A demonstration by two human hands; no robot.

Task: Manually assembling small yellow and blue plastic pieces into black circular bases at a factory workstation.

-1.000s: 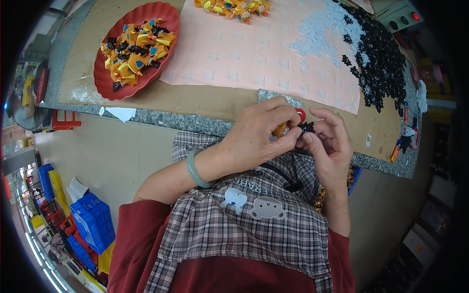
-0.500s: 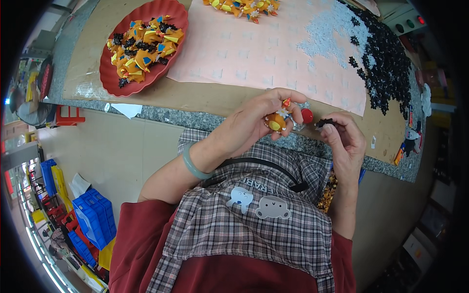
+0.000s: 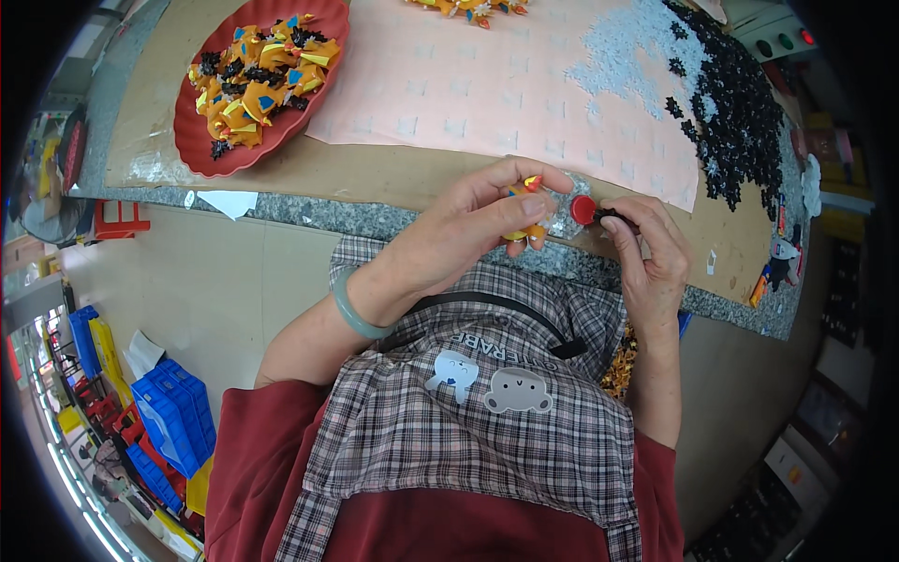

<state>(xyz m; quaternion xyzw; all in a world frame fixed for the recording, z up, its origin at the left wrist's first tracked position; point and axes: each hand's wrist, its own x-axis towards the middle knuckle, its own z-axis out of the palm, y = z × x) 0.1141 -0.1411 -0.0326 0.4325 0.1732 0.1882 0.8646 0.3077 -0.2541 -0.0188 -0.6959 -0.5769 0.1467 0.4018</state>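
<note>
My left hand [image 3: 482,217] is closed around a small orange toy figurine [image 3: 537,231] with a red and yellow tip; the fingers hide much of it. A small black spiky piece [image 3: 607,214] is pinched between the thumb and fingers of my right hand [image 3: 654,251]. The piece is at the edge of a small round red cup [image 3: 582,209], which sits near the table's front edge between my hands. Whether the piece touches the cup, I cannot tell.
A red scalloped bowl [image 3: 190,155] at the left holds orange figurines and black pieces. Beyond my hands, a pink sheet [image 3: 393,89] covers the table, with more figurines [image 3: 473,9] at its far side. White pieces [image 3: 623,56] and black pieces [image 3: 735,131] lie to the right.
My right hand has brought the black piece left and closer to the red cup. My left hand has turned the figurine, with the thumb now across it. The whole view has shifted slightly.
</note>
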